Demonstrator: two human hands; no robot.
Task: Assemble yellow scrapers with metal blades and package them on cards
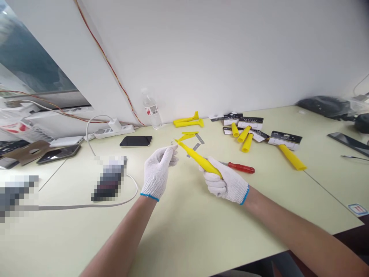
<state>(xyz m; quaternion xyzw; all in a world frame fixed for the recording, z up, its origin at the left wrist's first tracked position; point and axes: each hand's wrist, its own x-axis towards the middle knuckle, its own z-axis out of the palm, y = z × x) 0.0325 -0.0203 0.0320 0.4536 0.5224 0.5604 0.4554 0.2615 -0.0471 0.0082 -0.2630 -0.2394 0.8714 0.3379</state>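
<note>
My right hand [221, 181], in a white knit glove with a blue cuff, grips a yellow plastic scraper handle [201, 159] that slants up to the left. At the handle's upper tip my left hand [160, 165], gloved alike, has thumb and fingers pinched together; whatever is between them is too small to make out. Just beyond lie flat yellow pieces [186, 136], grey metal blades [198, 138] and some tiny bits that look like screws [172, 142]. A red-handled screwdriver [241, 167] lies behind my right hand, its shaft partly hidden.
Two yellow scraper handles [188, 122] lie by the wall near a water bottle [152, 109]. Several carded yellow tools [244, 134] are at the right. A black phone [136, 141], a power strip [113, 132] and a white cable [86, 206] occupy the left.
</note>
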